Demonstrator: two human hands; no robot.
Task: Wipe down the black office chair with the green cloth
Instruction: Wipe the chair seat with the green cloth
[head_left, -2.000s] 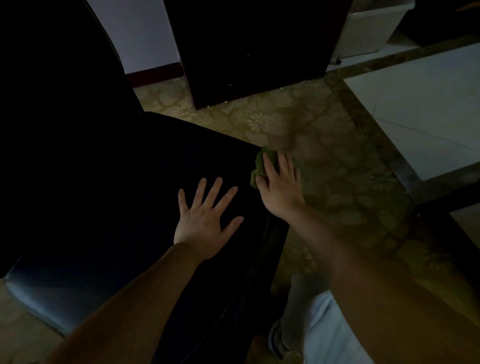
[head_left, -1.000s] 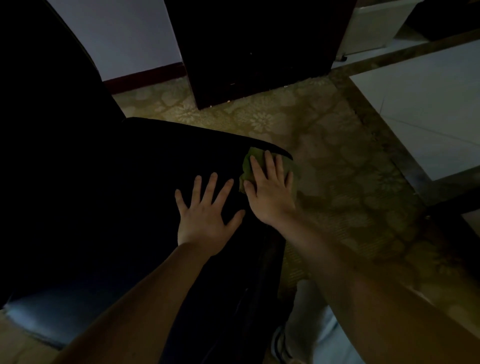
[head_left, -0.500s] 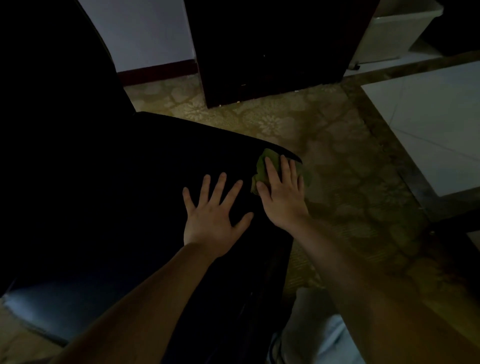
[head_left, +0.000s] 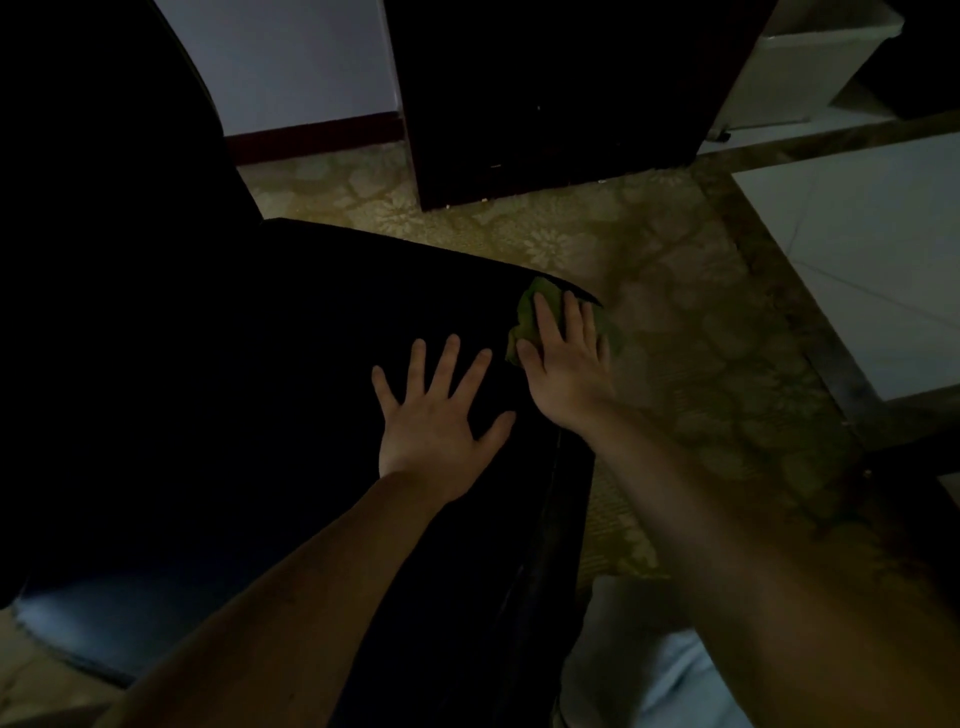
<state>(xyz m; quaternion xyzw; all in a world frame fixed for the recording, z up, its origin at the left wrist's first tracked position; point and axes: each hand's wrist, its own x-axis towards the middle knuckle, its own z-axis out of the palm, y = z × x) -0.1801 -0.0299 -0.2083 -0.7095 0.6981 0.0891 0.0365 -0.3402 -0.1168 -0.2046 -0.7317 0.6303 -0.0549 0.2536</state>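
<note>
We see the black office chair (head_left: 260, 389) — seat a broad, dark, nearly featureless pad, backrest rising at left. The green cloth (head_left: 525, 314) is bunched at the seat's far right corner — pressed under our right hand (head_left: 566, 369).
</note>
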